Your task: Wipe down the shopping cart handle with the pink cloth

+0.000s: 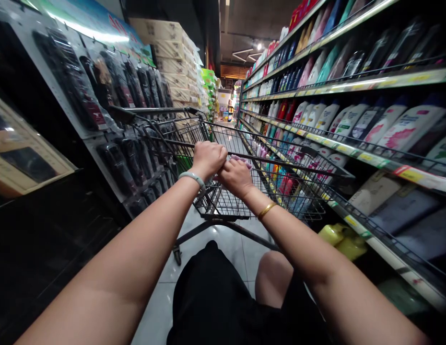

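Note:
A black wire shopping cart (230, 211) stands right in front of me. My left hand (209, 159), with a pale bangle (192, 178) at the wrist, is wrapped over the middle of the cart's dark handlebar (291, 164). Close against it on the right, my right hand (236, 176) is closed at the same bar, a gold bracelet (266, 211) on its wrist. A small lilac thing (241, 160) shows just beyond the right hand's knuckles; I cannot tell what it is or whether the fingers hold it. The cart's wire basket spreads out past both hands.
Shelves (399, 79) of shampoo bottles (406, 125) line the right side. On the left hangs a rack of black packaged goods (124, 81), with stacked wrapped packs (172, 52) behind it. Yellow-green jugs (340, 239) sit low right. The tiled floor (158, 306) leads down a narrow aisle.

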The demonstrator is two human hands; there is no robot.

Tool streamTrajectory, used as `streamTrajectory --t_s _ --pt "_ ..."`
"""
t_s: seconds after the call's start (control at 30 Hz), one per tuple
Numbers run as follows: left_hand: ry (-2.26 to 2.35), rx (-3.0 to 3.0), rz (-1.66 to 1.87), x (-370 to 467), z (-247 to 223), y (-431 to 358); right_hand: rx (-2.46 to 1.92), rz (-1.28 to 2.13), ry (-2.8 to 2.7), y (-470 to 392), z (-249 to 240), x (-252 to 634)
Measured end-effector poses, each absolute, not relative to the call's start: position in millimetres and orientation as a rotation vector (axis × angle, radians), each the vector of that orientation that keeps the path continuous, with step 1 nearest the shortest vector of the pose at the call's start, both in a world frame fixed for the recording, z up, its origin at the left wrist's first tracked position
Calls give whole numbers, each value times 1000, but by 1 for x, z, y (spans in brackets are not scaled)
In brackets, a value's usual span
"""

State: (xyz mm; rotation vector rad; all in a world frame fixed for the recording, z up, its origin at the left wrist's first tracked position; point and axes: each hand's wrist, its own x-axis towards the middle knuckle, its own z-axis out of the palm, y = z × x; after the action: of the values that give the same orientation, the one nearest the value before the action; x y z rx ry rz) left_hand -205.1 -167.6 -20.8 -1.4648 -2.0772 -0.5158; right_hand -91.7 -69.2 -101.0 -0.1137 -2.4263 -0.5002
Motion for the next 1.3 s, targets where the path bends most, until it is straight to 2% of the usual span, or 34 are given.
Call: streamTrajectory --t_s 0.17,0.4,0.63,0.77,0.9,1.0,1.13,1.2,1.3 --pt "-2072 -1456 -509 -203 -24 -170 -171 -489 -2366 -61 -155 -65" --pt "-2017 -1438 -593 -199 -32 -166 -315 -472 -2264 -48 -141 -48" --pt "-1977 -1410 -661 -194 -39 -162 -411 -271 -2274 -61 -195 -50" --pt "-1950 -1355 -730 -191 -43 -159 -354 -112 -2158 -71 -177 -61" --pt "-1897 -1288 -807 -192 -52 -157 -298 -274 -2217 -82 -166 -88" --pt "-1841 -1262 -870 -195 -60 -155 -166 -397 -2405 -85 -208 -99" --pt "-1794 -1234 -944 -199 -64 -150 -7 -395 -2636 -78 -269 -84" --pt "-1804 -1234 -974 -199 -64 -148 -8 -378 -2666 -71 -271 -71" --pt "-1827 -1280 -1013 -198 -62 -145 -154 -384 -2526 -59 -245 -57"
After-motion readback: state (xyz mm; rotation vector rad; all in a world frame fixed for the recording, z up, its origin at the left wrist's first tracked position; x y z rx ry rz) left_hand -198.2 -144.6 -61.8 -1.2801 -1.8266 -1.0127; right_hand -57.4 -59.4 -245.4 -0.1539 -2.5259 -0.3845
